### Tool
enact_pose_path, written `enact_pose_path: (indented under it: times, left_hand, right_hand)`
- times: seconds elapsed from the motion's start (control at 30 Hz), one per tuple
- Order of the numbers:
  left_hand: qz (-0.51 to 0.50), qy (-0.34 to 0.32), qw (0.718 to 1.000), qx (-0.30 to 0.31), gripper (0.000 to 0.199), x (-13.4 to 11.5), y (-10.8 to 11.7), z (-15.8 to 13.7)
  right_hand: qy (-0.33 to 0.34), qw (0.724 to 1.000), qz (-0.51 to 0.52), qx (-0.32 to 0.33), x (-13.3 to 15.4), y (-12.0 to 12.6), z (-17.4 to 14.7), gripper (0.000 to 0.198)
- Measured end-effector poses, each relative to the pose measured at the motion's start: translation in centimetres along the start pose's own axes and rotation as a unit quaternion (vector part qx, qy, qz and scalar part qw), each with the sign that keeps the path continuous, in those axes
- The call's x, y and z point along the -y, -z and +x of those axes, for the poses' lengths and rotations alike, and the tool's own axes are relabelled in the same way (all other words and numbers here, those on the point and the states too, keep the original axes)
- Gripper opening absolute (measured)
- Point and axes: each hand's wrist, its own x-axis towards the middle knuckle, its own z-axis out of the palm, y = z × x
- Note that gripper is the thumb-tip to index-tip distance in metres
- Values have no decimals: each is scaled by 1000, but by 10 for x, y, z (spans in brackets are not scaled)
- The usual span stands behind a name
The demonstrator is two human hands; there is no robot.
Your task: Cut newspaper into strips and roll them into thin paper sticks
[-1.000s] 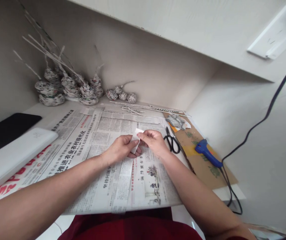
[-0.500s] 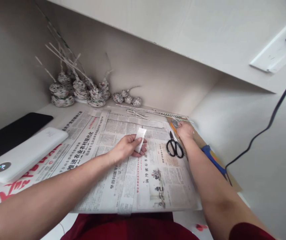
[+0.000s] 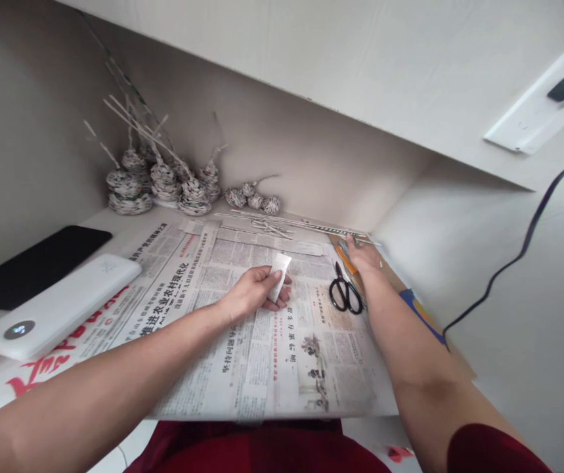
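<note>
Pinched between the thumb and fingers of my left hand (image 3: 266, 287) is a small folded piece of white paper (image 3: 280, 269), held over the middle of the newspaper sheets (image 3: 203, 355). My right hand (image 3: 364, 255) reaches to the far right of the table, its fingers bent down over the cardboard edge. What those fingers hold, if anything, is hidden. Right beside them lies an orange-handled tool (image 3: 345, 257), partly covered by the hand. Nearer to me, left of the right forearm, a pair of black-handled scissors (image 3: 345, 294) rests on the newspaper.
Several woven paper gourds (image 3: 166, 180) stand at the back left, with smaller woven balls (image 3: 256, 199) beside them. Thin paper sticks (image 3: 301, 225) lie along the back. A white power bank (image 3: 65, 302) and a black flat slab (image 3: 35, 266) sit left. A blue object (image 3: 422, 309) and black cable (image 3: 522, 249) are right.
My right hand has shifted slightly at the far right, and its fingers now reach a little farther back. The left hand still holds the paper. The whole view has moved slightly.
</note>
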Motion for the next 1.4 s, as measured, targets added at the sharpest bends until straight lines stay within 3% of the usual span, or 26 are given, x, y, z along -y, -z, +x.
enact_pose_path:
  times: [0.17,0.23,0.27,0.33,0.4,0.47,0.53,0.93,1.4]
  left_hand:
    - [14,9,1000,-5,30,-4,-3,-2]
    - [17,6,1000,-7,31,-4,-3,-2]
    - [19,2,1000,-7,32,-3,-3,-2]
    - [28,-9,1000,-6,35,-2,-2,-1]
    - [41,-19,999,-4,38,-1,-2,-1]
    - [56,-25,998,2,40,1,-2,-1]
    - [73,-28,997,8,41,3,-3,-2]
    - [116,-29,993,14,36,7,-5,-2]
    - [143,-60,987,33,30,10,-5,-5]
  right_hand:
    - [18,1000,-1,-25,13,11,-42,84]
    - [117,990,64,-44,21,10,-68,82]
    - [156,978,136,-1,26,9,-82,74]
    - [198,927,289,134,35,6,-107,56]
    - [215,852,389,275,43,3,-126,42]
    - [228,796,458,324,48,1,-138,32]
    - [231,772,498,322,51,-1,-144,28]
    - [189,759,517,347,48,-7,-147,33]
    - [123,753,565,314,56,-11,-155,34]
